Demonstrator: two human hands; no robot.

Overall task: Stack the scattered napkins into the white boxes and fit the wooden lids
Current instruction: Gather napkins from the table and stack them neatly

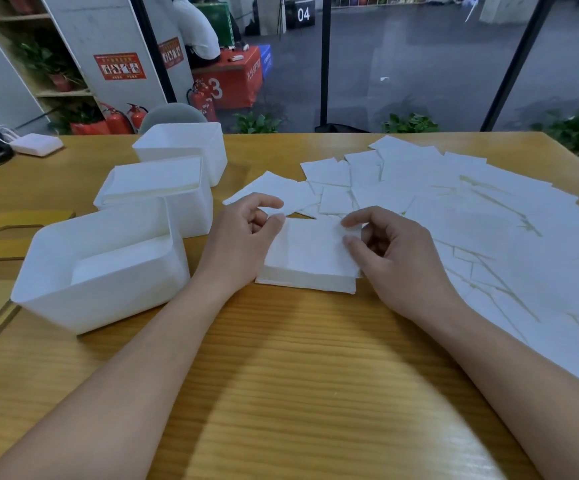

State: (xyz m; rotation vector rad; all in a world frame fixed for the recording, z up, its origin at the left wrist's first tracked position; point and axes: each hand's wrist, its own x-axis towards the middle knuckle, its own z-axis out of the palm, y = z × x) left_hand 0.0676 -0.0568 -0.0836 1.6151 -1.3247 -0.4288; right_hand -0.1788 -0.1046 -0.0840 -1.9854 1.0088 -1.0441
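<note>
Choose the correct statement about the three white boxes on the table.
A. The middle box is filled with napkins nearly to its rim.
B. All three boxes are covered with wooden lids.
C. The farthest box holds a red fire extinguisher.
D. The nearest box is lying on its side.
A: the middle box shows a white napkin stack almost level with its rim, while the nearest box stands upright, holds only a low layer, and no box has a lid on.

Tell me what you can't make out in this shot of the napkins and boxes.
- Far white box: inside hidden by its front wall, head view.
- Wooden lids: cut off by left edge, partly behind the near white box.
- Napkin stack: count unreadable; both hands cover its sides.
- Red wall notices: text too small.
</note>
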